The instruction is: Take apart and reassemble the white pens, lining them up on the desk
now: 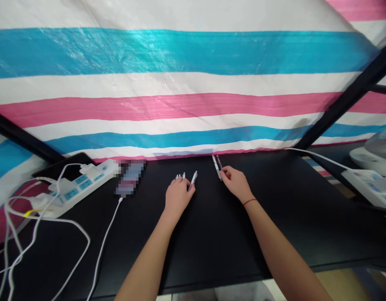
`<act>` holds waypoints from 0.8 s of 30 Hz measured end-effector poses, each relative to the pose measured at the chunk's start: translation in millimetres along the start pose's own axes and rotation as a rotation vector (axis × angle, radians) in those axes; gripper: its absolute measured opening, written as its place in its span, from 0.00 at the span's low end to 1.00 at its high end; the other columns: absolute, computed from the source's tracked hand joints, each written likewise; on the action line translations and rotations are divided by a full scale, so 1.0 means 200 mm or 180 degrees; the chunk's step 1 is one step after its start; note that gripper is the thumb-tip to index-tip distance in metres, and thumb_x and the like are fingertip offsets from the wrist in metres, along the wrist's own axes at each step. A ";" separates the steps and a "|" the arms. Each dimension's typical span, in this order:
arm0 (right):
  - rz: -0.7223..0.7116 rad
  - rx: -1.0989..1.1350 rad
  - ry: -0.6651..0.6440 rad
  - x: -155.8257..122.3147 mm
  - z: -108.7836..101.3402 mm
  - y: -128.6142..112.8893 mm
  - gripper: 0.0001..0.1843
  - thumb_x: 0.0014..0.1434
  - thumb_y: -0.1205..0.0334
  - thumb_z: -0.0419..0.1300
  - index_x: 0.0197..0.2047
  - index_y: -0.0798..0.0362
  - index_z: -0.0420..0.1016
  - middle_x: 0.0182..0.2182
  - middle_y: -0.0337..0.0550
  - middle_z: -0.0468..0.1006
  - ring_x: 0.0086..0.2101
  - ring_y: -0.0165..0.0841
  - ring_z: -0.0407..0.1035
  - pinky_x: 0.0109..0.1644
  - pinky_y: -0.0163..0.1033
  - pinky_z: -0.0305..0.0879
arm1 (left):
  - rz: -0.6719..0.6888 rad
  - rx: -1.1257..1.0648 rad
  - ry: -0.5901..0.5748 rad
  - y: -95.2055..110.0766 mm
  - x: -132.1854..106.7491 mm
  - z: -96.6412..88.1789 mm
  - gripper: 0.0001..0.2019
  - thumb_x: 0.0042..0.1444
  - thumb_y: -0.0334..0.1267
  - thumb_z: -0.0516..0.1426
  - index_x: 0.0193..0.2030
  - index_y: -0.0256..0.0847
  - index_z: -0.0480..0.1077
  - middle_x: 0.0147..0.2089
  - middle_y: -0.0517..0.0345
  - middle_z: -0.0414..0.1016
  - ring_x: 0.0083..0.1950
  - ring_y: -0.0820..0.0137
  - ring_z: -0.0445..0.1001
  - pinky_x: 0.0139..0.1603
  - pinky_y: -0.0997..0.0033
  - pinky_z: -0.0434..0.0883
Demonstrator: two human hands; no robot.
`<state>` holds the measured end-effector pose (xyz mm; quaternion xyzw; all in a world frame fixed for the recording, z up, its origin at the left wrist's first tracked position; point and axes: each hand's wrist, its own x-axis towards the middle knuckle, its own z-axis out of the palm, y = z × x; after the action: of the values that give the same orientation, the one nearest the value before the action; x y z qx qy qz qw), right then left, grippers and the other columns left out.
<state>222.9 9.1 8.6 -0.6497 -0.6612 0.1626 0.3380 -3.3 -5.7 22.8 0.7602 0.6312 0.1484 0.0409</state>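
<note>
My left hand rests on the black table, fingers closed around several white pens whose tips stick out past the knuckles. My right hand, with a red string at the wrist, pinches two pens, one white and one dark, that point away toward the striped sheet. Both hands lie near the table's far middle, a short gap between them.
A white power strip with plugs and white cables sits at the left, beside a phone on a charging cable. A blue, pink and white striped tarp hangs behind. Another power strip lies at the right.
</note>
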 end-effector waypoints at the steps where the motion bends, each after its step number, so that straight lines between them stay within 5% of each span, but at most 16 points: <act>1: -0.0122 0.0220 -0.0059 -0.01 0.00 -0.01 0.12 0.61 0.53 0.53 0.37 0.49 0.74 0.22 0.36 0.71 0.26 0.31 0.66 0.32 0.35 0.58 | 0.0089 -0.0122 0.0074 0.01 0.00 0.00 0.10 0.59 0.42 0.53 0.33 0.41 0.73 0.38 0.52 0.72 0.42 0.61 0.71 0.44 0.65 0.67; 4: -0.0214 0.1069 -0.0357 -0.03 0.01 -0.06 0.17 0.60 0.48 0.55 0.45 0.50 0.73 0.26 0.37 0.74 0.26 0.30 0.67 0.32 0.35 0.62 | 0.0586 -0.0541 0.0198 0.03 -0.01 -0.02 0.10 0.61 0.41 0.52 0.37 0.41 0.73 0.38 0.53 0.72 0.43 0.63 0.71 0.48 0.65 0.66; 7: -0.0194 0.1640 -0.0594 -0.04 0.01 -0.10 0.17 0.60 0.46 0.55 0.39 0.51 0.74 0.25 0.37 0.74 0.24 0.29 0.65 0.29 0.34 0.62 | 0.0993 -0.0916 0.0150 0.05 -0.02 -0.02 0.11 0.63 0.42 0.50 0.43 0.42 0.72 0.43 0.53 0.73 0.44 0.66 0.72 0.47 0.69 0.67; 13: 0.0127 0.2439 -0.0394 -0.03 -0.03 -0.11 0.18 0.59 0.46 0.57 0.33 0.53 0.72 0.23 0.39 0.74 0.21 0.29 0.67 0.23 0.33 0.60 | 0.0827 -0.0790 -0.0066 0.06 -0.02 -0.01 0.18 0.62 0.46 0.52 0.56 0.44 0.65 0.45 0.53 0.75 0.46 0.63 0.73 0.46 0.68 0.67; 19: -0.0039 0.2432 -0.0441 -0.03 -0.03 -0.11 0.16 0.61 0.48 0.55 0.35 0.53 0.71 0.19 0.34 0.68 0.18 0.26 0.62 0.22 0.32 0.59 | 0.0264 -0.0239 -0.0187 0.07 -0.01 -0.01 0.10 0.61 0.42 0.50 0.34 0.42 0.68 0.31 0.57 0.73 0.32 0.67 0.72 0.30 0.72 0.59; 24: -0.0337 0.2334 -0.0472 -0.06 -0.01 -0.12 0.14 0.62 0.51 0.55 0.41 0.52 0.71 0.26 0.38 0.71 0.24 0.27 0.66 0.26 0.33 0.65 | 0.0025 -0.0018 -0.0246 0.07 0.00 -0.04 0.09 0.58 0.37 0.52 0.27 0.42 0.66 0.23 0.59 0.68 0.27 0.67 0.70 0.28 0.71 0.53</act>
<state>205.0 -5.2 23.4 -0.4370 -0.6144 0.4173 0.5073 7.1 -8.4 33.4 0.7677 0.6257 0.1209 0.0668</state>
